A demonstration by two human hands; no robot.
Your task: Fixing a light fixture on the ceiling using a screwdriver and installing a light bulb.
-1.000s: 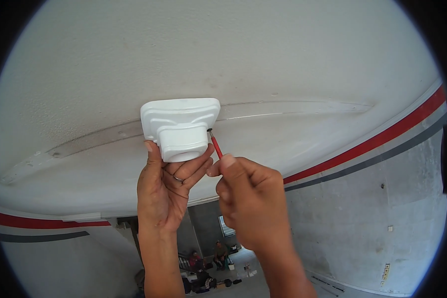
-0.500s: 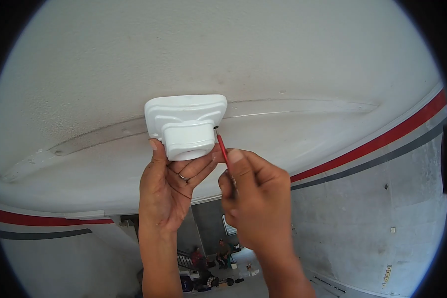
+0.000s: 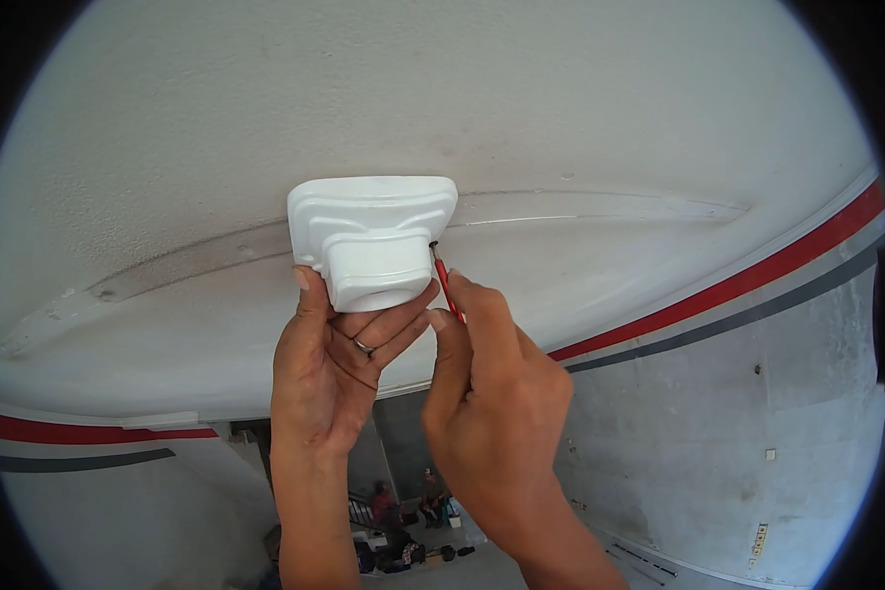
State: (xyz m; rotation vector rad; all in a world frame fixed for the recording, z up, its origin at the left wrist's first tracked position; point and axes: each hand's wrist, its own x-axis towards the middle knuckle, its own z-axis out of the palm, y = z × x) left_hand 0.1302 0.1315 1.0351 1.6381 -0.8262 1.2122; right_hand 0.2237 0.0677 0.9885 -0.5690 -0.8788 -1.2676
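Observation:
My left hand [image 3: 329, 374], with a ring on one finger, cradles a moulded white housing [image 3: 372, 246] from below against a curved off-white surface [image 3: 590, 118]. My right hand [image 3: 497, 383] is closed round a red-handled screwdriver [image 3: 445, 282]. Its metal tip meets a small dark screw head [image 3: 433, 245] at the right side of the housing. A long, narrow raised strip [image 3: 639, 206] runs sideways across the surface behind the housing, which hides its middle.
Red [image 3: 708, 295] and grey [image 3: 708, 329] bands curve along the lower part of the white body. Far below are people [image 3: 430, 497], a railing [image 3: 359, 509] and assorted dark items [image 3: 398, 556]. A grey surface [image 3: 708, 442] fills the lower right.
The housing and both hands appear slightly higher in the view. My right hand has turned on the screwdriver, its index finger now further up along the handle.

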